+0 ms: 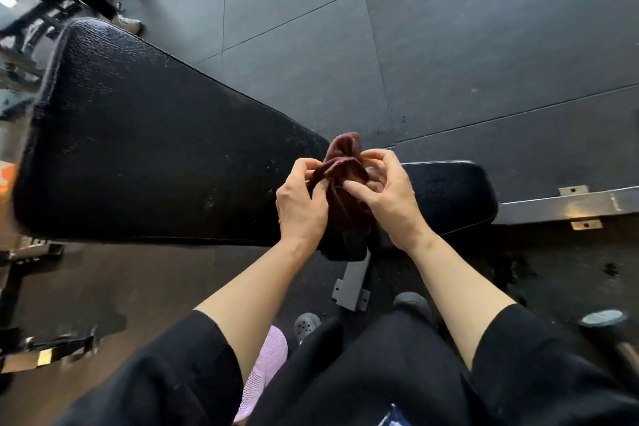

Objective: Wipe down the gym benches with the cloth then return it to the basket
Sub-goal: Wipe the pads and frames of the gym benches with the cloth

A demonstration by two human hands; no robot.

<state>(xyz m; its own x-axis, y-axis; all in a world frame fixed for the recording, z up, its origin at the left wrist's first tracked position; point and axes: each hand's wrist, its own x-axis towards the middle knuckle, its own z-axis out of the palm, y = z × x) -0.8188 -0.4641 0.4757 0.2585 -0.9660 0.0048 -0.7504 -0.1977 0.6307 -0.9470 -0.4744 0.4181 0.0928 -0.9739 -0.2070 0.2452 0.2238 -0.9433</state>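
Dark rubber gym flooring (449, 28) filled the upper right of the frame behind a black padded vinyl bench (145, 149). At centre, the left hand (301, 204) and right hand (383, 201) both pinched a bunched maroon terry cloth (342, 162) above the bench, apparently refolding it; wiping likely called for pressing it flat onto the pad. No basket showed.

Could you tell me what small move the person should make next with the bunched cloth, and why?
Probably spread the bunched dark red terry cloth flat: both the left hand and right hand pinch it crumpled above the black padded bench, not touching it.
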